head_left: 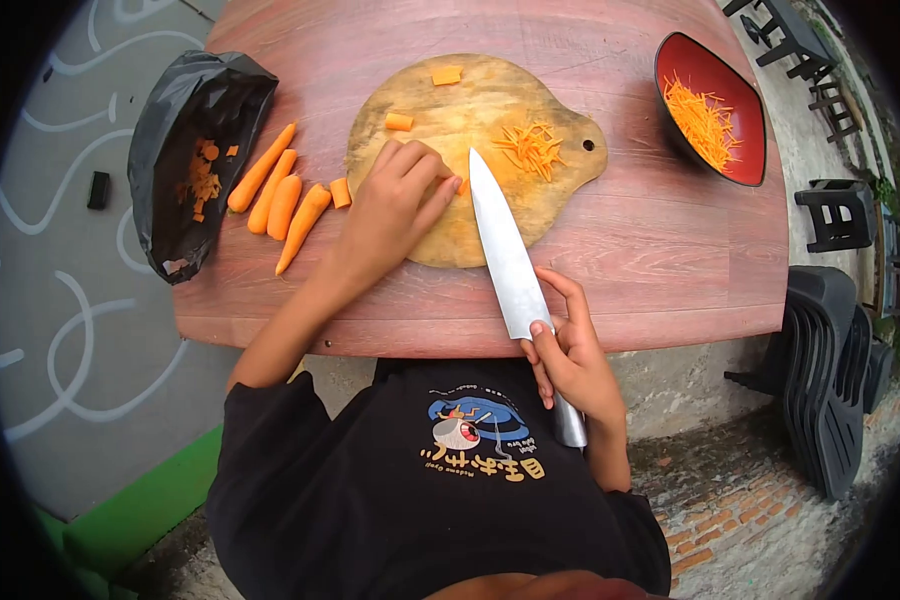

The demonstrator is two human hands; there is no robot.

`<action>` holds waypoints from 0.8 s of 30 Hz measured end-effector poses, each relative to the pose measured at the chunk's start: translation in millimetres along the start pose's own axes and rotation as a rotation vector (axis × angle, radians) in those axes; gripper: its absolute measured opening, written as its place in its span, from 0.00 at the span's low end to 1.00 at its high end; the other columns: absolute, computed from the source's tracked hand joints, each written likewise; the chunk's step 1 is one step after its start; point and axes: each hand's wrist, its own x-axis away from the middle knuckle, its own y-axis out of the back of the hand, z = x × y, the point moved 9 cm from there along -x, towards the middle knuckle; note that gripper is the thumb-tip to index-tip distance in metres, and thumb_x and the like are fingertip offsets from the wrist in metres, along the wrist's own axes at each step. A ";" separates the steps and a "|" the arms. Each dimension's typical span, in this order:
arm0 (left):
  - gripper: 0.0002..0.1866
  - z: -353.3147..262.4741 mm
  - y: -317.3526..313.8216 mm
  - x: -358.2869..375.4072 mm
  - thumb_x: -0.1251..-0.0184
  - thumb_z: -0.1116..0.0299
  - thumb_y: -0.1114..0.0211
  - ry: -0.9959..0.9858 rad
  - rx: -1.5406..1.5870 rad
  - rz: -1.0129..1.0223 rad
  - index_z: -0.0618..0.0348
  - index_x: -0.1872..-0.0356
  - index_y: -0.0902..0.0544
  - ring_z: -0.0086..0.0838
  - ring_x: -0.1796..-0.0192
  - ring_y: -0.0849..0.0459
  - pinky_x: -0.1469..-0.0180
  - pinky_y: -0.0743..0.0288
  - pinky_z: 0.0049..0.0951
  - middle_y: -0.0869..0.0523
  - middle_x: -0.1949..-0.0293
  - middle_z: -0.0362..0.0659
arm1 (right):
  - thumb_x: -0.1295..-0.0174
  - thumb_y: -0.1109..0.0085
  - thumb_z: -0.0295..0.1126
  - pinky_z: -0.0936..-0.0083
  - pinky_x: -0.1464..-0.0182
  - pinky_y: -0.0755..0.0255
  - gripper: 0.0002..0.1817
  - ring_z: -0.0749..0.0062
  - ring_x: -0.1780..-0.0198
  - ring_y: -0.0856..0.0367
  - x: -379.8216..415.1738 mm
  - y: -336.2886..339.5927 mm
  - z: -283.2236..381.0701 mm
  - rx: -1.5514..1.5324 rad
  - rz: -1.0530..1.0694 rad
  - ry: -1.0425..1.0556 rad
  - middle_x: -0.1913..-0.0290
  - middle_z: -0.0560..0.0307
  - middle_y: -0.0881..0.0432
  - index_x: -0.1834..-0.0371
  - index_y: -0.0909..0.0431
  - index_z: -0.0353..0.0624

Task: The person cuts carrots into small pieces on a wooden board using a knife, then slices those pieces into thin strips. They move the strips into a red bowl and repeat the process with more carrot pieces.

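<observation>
My right hand [568, 365] grips a large kitchen knife [505, 250] where its handle meets the blade, the tip pointing away from me over the cutting board. On the left side of the round wooden cutting board [450, 240], my left hand [395, 200] is closed, its fingertips on a small carrot piece [463, 187] that they mostly hide. To the right of the blade lies a pile of carrot strips [530, 150]. Two cut carrot chunks rest farther back, one chunk [399, 121] near my left knuckles and another chunk [447, 75] by the far edge.
Several whole carrots [283, 205] and a carrot stub [341, 192] lie left of the board. Beyond them sits a black plastic bag [160, 190] holding carrot scraps. A red-and-black bowl [750, 165] with shredded carrot stands at the right. Stacked black chairs [825, 390] stand beside the table.
</observation>
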 end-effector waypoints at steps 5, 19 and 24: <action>0.08 -10.9 3.6 -1.5 0.31 0.70 0.31 -0.036 0.082 0.071 0.64 0.60 0.17 0.41 0.51 0.20 0.47 0.25 0.39 0.19 0.59 0.47 | 0.20 0.57 0.24 0.82 0.86 0.33 0.31 0.84 0.86 0.33 -2.3 0.3 -2.6 -0.004 -0.002 -0.012 0.70 0.59 0.28 0.18 0.53 0.49; 0.07 4.6 -9.0 -10.4 0.34 0.72 0.27 0.119 0.223 0.037 0.65 0.62 0.14 0.38 0.59 0.17 0.55 0.23 0.35 0.18 0.64 0.46 | 0.22 0.55 0.24 0.84 0.85 0.34 0.31 0.86 0.86 0.31 -2.2 4.4 -4.4 0.003 -0.060 0.029 0.69 0.59 0.25 0.19 0.50 0.48; 0.06 3.4 -9.1 -10.9 0.34 0.73 0.27 0.107 0.191 0.043 0.65 0.63 0.14 0.37 0.61 0.17 0.57 0.23 0.34 0.18 0.65 0.46 | 0.21 0.57 0.22 0.85 0.86 0.34 0.32 0.86 0.86 0.34 -3.3 3.6 -4.9 0.002 -0.043 0.017 0.70 0.59 0.27 0.17 0.51 0.52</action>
